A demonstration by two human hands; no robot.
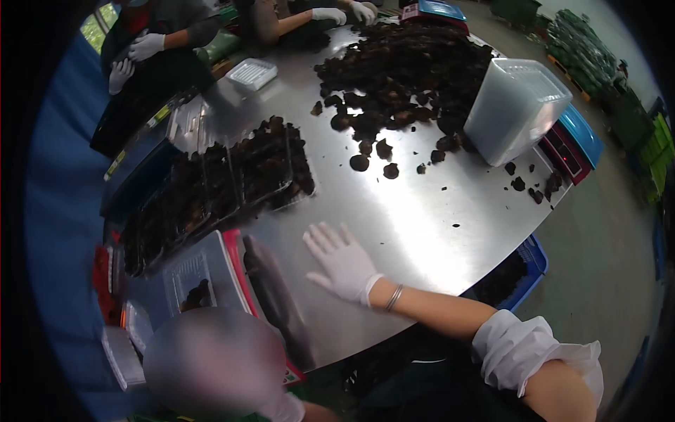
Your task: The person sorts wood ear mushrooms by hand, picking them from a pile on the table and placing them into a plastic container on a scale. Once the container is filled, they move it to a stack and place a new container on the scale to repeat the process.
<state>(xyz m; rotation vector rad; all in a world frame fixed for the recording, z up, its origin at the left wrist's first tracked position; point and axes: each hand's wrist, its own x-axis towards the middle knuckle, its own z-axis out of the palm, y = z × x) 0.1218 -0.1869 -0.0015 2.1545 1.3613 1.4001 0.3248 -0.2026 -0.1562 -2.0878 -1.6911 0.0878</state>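
My right hand, in a white glove, lies on or just over the bare metal table, fingers spread and holding nothing. At the lower left, a blurred patch covers most of my left hand; only part of its white glove near the wrist shows. That hand is beside a scale with a red edge, on which a clear tray holds a few dark pieces. Filled clear trays of dark, wrinkled pieces stand in a row beyond the scale. A large heap of similar pieces covers the far table.
A tall stack of clear trays stands at the right beside a red and blue scale. An empty tray lies at the far left. Two people's gloved hands are across the table. A blue crate sits below the edge.
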